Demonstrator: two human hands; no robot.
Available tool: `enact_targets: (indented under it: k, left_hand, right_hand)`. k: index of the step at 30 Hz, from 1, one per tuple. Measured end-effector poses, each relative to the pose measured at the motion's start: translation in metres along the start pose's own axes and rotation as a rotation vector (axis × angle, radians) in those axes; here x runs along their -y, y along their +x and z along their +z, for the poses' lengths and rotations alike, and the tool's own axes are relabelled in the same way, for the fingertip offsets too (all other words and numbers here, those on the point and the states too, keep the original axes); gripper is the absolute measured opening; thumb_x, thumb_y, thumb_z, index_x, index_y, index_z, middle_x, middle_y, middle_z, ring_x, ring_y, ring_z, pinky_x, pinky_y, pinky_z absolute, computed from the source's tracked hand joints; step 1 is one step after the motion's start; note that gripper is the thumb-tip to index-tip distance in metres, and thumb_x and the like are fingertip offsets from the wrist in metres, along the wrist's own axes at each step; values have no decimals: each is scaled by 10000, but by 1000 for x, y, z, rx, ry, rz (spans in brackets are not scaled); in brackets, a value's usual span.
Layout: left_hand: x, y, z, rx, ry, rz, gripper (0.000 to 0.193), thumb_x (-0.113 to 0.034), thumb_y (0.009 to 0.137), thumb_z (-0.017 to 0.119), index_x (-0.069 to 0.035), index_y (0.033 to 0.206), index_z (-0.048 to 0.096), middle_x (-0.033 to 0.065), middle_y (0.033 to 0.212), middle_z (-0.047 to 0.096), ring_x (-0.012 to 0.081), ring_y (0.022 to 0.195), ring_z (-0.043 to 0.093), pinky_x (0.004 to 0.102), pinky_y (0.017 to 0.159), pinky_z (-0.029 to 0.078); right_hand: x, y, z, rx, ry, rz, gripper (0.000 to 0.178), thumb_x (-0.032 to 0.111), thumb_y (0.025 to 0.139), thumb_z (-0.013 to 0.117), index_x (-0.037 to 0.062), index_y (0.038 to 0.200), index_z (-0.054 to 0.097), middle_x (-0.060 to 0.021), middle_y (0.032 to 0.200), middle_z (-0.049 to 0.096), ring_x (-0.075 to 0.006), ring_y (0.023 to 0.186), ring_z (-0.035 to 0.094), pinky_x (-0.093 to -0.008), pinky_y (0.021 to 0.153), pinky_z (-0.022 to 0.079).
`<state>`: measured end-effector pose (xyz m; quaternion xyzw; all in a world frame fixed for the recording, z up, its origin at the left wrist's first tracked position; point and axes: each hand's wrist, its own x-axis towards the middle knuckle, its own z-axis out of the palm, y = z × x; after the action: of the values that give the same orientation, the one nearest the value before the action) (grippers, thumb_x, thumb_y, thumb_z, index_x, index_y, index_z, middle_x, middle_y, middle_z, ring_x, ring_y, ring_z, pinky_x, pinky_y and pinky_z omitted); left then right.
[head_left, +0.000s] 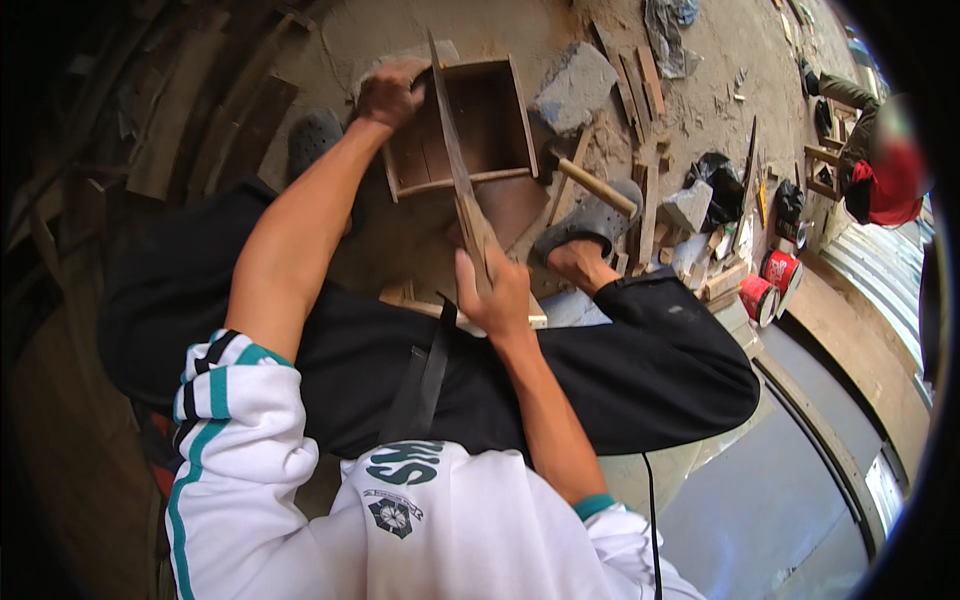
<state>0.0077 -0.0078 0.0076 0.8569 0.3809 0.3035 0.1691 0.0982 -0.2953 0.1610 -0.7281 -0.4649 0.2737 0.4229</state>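
Note:
My right hand (pixel 495 295) is closed around the wooden handle of a handsaw (pixel 452 140). Its long blade points away from me and passes over the left part of a shallow open wooden box (pixel 490 115). I cannot tell whether the teeth touch the wood. At the box's far left corner, my left hand (pixel 392 95) has its fingers curled over the side wall. The box lies on the ground between my feet, its open side facing up. Beside its right near corner is a hammer (pixel 597 187) with a pale wooden handle, close to my right clog (pixel 610 215).
A rough concrete block (pixel 577 88) sits right of the box. Wood strips (pixel 630 85) and offcuts litter the right; long boards (pixel 190 110) lie left. Red cans (pixel 760 298) stand at the right, near a black plastic bag (pixel 715 185). Another person (pixel 885 165) sits far right.

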Motion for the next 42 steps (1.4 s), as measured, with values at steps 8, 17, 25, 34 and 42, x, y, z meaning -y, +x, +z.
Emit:
enact_targets:
  k: [8,17,25,34,42]
  left_hand:
    - [3,0,0,-9,18,-36,336,-112,764,702,-114,1100,710,112,1099,710,320,1036,669,404,907,541]
    - [-1,4,-1,-26,-8,-6,305,-118,774,694,-104,1077,719,123,1056,722,331,986,684,407,875,551]
    - [4,3,3,-55,-10,-15,295,-114,771,687,-99,1062,729,128,1065,722,328,999,682,405,882,548]
    - [-7,2,0,-50,-26,-21,262,-127,801,702,-126,1061,736,109,1056,728,303,1002,688,393,885,549]
    - [-6,3,0,-69,-27,-19,169,-207,860,732,-125,1006,758,87,1019,740,294,946,703,370,826,560]
  right_hand:
    - [3,0,-1,-12,8,8,169,148,902,685,-15,870,656,-226,666,629,-386,614,670,-404,541,491]
    - [-1,5,-3,19,-74,24,235,189,872,697,9,764,592,-248,642,615,-439,600,632,-479,530,491]
    - [-3,4,-9,34,-165,-48,230,195,863,701,0,801,595,-237,635,615,-440,587,628,-483,526,494]
    - [-1,6,-15,-18,-26,30,181,145,921,659,-8,834,618,-209,666,596,-282,600,681,-375,560,486]
    - [-9,1,-37,-33,728,584,273,189,974,611,30,755,570,34,621,482,-32,514,400,-219,459,273]
